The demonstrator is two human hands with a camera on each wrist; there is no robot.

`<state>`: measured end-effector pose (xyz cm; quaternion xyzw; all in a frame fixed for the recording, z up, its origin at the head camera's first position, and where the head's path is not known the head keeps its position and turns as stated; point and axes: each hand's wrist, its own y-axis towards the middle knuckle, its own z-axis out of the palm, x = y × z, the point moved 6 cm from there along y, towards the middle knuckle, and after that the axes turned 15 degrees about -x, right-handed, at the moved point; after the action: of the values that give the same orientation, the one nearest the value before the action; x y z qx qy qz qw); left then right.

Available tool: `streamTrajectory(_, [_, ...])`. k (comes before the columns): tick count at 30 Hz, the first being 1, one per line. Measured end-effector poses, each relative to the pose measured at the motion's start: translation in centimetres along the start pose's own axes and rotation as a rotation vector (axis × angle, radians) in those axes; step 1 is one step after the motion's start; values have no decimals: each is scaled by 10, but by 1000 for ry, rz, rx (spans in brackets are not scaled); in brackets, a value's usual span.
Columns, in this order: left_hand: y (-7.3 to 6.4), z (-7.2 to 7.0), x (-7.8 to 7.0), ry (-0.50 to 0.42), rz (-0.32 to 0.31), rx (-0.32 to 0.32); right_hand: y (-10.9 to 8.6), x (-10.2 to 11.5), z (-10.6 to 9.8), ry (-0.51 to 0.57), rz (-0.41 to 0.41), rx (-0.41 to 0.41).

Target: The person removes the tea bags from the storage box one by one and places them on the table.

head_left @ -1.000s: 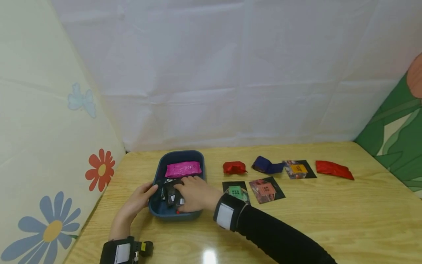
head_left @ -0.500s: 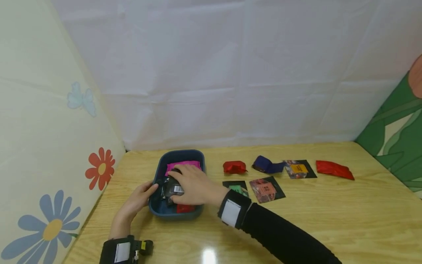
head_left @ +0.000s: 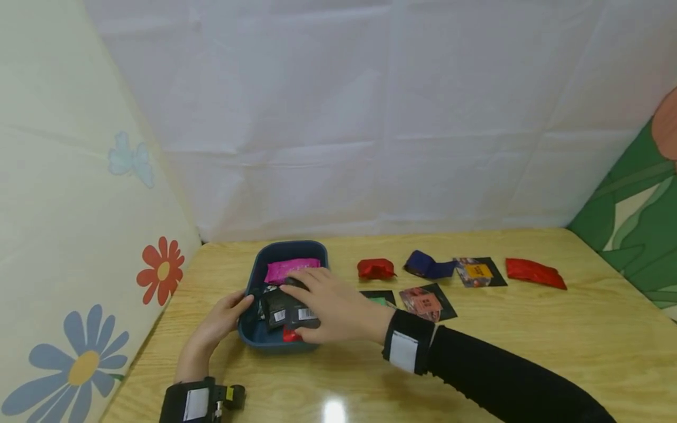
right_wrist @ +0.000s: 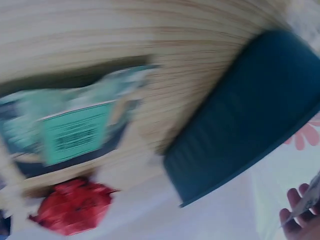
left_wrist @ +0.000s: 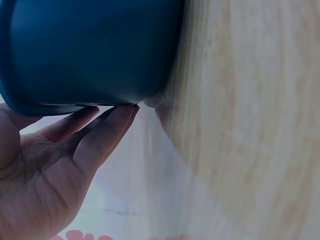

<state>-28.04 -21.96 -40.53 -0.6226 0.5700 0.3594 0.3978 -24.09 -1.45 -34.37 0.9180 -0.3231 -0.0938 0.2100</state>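
A dark blue plastic bin (head_left: 281, 349) stands on the table at left. My left hand (head_left: 224, 317) grips its left side, thumb at the rim and fingers along the outer wall (left_wrist: 95, 55). Over the bin's right side, my right hand (head_left: 341, 308) holds a black packet with a white barcode label (head_left: 305, 315) between thumb and fingers. The right wrist view catches only these fingers (right_wrist: 300, 215) and the packet's edge. Inside the bin lie another black packet (head_left: 274, 306), a pink packet (head_left: 288, 268) and a partly covered red packet (head_left: 291, 335).
Right of the bin lie a crumpled red packet (head_left: 376, 269), a dark blue one (head_left: 428, 265), an orange-labelled packet (head_left: 479, 271) and a flat red packet (head_left: 535, 273). Nearer are a salmon-labelled packet (head_left: 427, 302) and a green-labelled one (right_wrist: 75, 132), partly behind my right hand in the head view.
My right hand has picked up the black packet among the bin's contents and shifted right with it, uncovering the other black packet. My left hand has stayed on the bin.
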Motion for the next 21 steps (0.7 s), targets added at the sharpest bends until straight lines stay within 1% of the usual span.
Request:
streamTrajectory(6, [1, 1, -1, 16, -6, -9, -23, -17, -7, 31, -9, -14])
streamTrajectory(12, [1, 2, -2, 8, -3, -4, -50, -32, -16, 66, -34, -79])
streamTrajectory(15, [1, 2, -2, 13, -6, -8, -63, -39, -18, 63, -49, -98])
streamTrajectory(18, [1, 1, -1, 13, -4, -8, -73, -45, -19, 42, -67, -106])
streamTrajectory(21, [1, 1, 0, 9, -7, -6, -83, -51, -20, 46, -63, -86])
